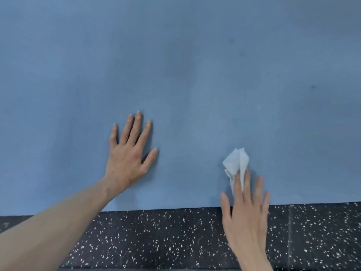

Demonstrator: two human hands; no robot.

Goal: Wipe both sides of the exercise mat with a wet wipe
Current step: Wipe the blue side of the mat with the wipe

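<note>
A blue exercise mat [195, 75] lies flat and fills most of the view, its near edge running across the lower part. My left hand [129, 153] rests flat on the mat with its fingers spread and straight. My right hand [246, 212] reaches over the near edge with straight fingers. A crumpled white wet wipe [236, 163] lies on the mat, and part of it passes between the index and middle fingers of my right hand, which press it down. A few faint dark smudges show on the mat toward the upper right.
Black rubber flooring [156, 241] with white speckles runs along the near side of the mat. A seam in the flooring shows at the lower right.
</note>
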